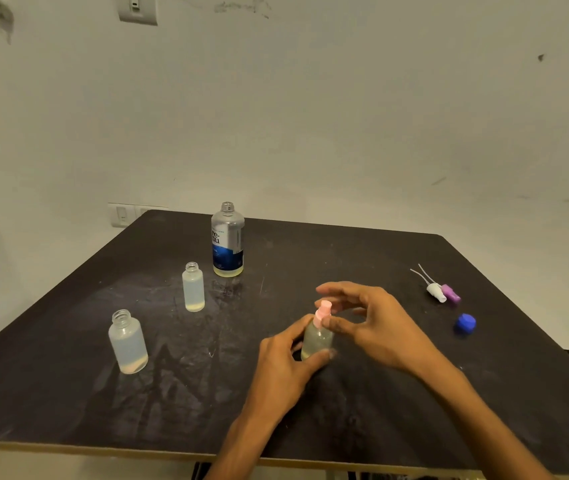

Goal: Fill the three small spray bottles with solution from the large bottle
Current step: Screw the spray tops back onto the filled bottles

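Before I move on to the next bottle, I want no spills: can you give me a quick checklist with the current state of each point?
1. Left hand steadying the held small bottle: ok, its grip wraps the body.
2. Pink spray top fully tightened: cannot tell; the right hand pinches it.
3. The two other small bottles upright and open: ok.
4. Their fill: not ok, only a little liquid at the bottom.
5. White and purple spray tops within reach: ok, lying on the table.
6. Large bottle uncapped: ok; nearly empty.
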